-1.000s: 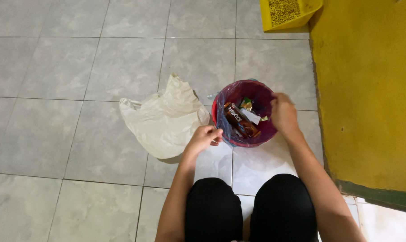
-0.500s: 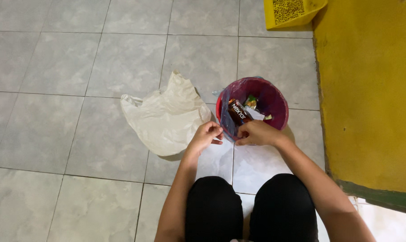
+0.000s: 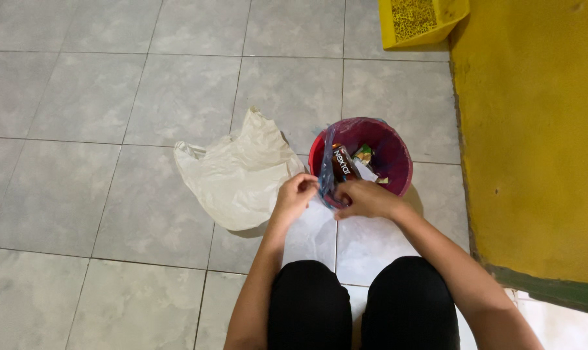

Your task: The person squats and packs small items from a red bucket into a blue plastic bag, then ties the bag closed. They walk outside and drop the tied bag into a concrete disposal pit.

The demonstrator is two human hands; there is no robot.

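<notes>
Person crouched on grey tiled floor (image 3: pixel 80 91), knees in black at bottom of view, both hands at the near rim of a small red bin (image 3: pixel 397 185). Bin stands on the floor near a yellow wall (image 3: pixel 534 129), lined w/ a thin bluish-clear liner bag (image 3: pixel 325 170). Left hand (image 3: pixel 294 198) has its grip clenched on the liner's edge at the near-left rim, fingers pinched tight. Right hand (image 3: pixel 365 198) sits just beside it at the near rim, fingers curled onto the same plastic; looks like it's grasping the liner too, though the exact pinch is partly hidden by the knuckles. Inside the bin: a brown snack wrapper (image 3: pixel 341 162) standing tilted, a small green-yellow wrapper (image 3: pixel 364 153), plus white scraps, so the bin is part full. Judging progress: near edge of the liner looks pulled in off the rim and bunched between the two hands, while the far side appears to be draped over the rim as yet, i.e. gathering seems only begun; liner not closed, not lifted out, rubbish all inside. A cream plastic bag (image 3: pixel 239 172) lies flat and crumpled on the floor just left of the bin, touching or nearly touching the left hand's side, untouched, empty-looking. Yellow perforated tray (image 3: pixel 420 19) at the top edge by the wall, well apart from the hands.
</notes>
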